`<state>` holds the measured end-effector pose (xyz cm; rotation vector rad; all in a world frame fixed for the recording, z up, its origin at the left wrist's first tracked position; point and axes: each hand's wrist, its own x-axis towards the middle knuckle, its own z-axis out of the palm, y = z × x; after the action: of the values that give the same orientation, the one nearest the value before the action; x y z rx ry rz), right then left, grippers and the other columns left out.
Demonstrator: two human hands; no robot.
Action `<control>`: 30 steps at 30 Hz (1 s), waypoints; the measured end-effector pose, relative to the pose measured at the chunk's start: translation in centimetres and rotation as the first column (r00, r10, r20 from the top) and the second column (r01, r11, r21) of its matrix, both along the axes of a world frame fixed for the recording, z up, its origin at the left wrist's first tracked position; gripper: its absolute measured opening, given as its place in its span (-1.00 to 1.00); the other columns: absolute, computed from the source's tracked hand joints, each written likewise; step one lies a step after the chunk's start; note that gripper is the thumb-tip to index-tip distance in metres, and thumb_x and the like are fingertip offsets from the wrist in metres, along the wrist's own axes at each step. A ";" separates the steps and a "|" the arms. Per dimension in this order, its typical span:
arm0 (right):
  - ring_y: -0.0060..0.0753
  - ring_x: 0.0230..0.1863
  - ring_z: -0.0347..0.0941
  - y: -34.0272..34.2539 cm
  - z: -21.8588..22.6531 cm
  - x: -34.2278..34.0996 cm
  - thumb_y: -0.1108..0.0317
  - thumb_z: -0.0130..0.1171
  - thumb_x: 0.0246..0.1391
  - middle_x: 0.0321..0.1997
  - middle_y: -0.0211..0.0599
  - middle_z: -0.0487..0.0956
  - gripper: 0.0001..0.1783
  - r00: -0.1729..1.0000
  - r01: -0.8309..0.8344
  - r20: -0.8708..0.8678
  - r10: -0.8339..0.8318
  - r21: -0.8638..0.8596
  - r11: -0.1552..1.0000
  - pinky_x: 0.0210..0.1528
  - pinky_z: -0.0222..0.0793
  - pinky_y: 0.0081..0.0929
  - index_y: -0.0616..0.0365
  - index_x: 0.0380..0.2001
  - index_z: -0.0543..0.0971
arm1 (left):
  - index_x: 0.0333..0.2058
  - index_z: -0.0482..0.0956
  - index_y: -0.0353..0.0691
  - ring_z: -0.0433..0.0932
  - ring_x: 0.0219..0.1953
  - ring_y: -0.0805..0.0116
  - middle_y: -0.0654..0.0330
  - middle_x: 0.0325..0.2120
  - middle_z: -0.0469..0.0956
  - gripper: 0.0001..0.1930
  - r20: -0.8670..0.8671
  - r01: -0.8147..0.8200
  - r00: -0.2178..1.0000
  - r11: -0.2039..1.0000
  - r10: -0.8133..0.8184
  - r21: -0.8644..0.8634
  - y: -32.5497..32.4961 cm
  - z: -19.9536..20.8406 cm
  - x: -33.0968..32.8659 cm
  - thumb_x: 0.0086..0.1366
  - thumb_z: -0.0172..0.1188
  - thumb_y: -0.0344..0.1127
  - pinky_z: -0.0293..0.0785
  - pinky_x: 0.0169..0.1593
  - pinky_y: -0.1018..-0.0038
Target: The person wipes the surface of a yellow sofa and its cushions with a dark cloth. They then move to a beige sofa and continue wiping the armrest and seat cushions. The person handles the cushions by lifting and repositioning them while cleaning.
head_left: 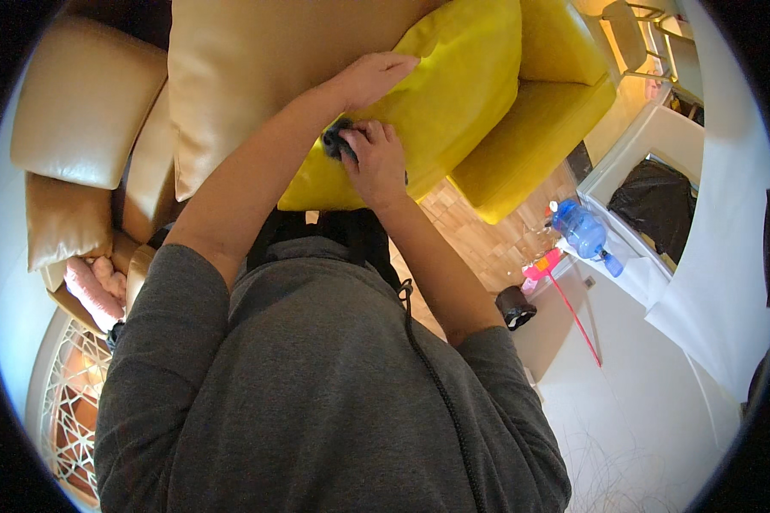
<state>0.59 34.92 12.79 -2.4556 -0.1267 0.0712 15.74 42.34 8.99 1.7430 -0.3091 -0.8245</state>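
Note:
A large yellow cushion point(462, 94) lies in front of me, its near edge close to my body. My left hand point(374, 81) rests on its left side with the fingers stretched out and together, nothing held. Nearer to me, my right hand point(376, 162) is closed around a black, soft-looking item point(337, 139) pressed against the cushion. Only the item's left end shows clearly, and the palm hides the rest, so its kind cannot be made out.
Behind the cushion stands a yellow armchair point(530, 137). A tan sofa cushion point(265, 68) is at the left. To the right are a blue water bottle point(582, 231), a red-handled broom point(576, 316), a black bin point(515, 306) and a white container point(603, 184) with a black bag.

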 end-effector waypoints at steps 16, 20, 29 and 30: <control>0.09 0.05 0.45 -2.1 0.2 1.5 0.40 0.38 0.00 -0.02 -0.12 0.57 -0.69 0.994 -0.089 -0.049 0.097 0.146 0.985 0.14 0.41 -0.07 0.04 -0.13 0.66 | 0.14 0.59 -0.33 0.60 0.09 0.15 0.01 0.04 0.65 -0.53 -0.028 -0.134 0.991 0.985 0.131 -0.110 -0.2 0.7 -0.6 0.53 0.04 -0.05 0.44 0.21 0.36; 0.09 -0.04 0.49 -7.3 0.7 5.6 0.40 0.39 -0.04 -0.10 -0.15 0.59 -0.75 0.961 0.196 0.201 -0.189 -0.017 0.980 0.03 0.44 -0.08 0.07 -0.22 0.67 | 0.14 0.54 -0.39 0.53 0.19 -0.02 -0.13 0.09 0.58 -0.57 0.045 -0.308 0.947 0.938 0.319 -0.158 0.2 2.1 -3.8 0.58 -0.06 -0.15 0.40 0.26 0.33; 0.03 -0.05 0.47 -8.3 -0.6 6.1 0.40 0.40 -0.06 -0.13 -0.19 0.57 -0.74 0.985 0.119 0.131 -0.111 -0.060 0.991 0.03 0.42 -0.10 0.03 -0.22 0.70 | 0.30 0.36 -0.40 0.17 0.47 -0.04 -0.08 0.40 0.25 -0.46 0.624 -0.037 0.762 0.950 -0.174 0.309 1.5 2.6 -12.6 0.40 0.13 -0.31 0.06 0.51 0.07; 0.03 -0.05 0.47 -8.9 -0.3 6.7 0.40 0.40 -0.06 -0.14 -0.19 0.57 -0.74 0.985 0.115 0.138 -0.105 -0.067 0.991 0.03 0.43 -0.10 0.04 -0.22 0.70 | 0.31 0.34 -0.40 0.15 0.48 -0.04 -0.09 0.41 0.22 -0.43 0.619 -0.022 0.764 0.952 -0.181 0.306 1.7 3.0 -12.6 0.39 0.13 -0.31 0.05 0.52 0.06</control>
<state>7.27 26.02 12.47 -2.5365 -0.0474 -0.1404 3.11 44.03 12.02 2.2874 -0.7568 -0.3008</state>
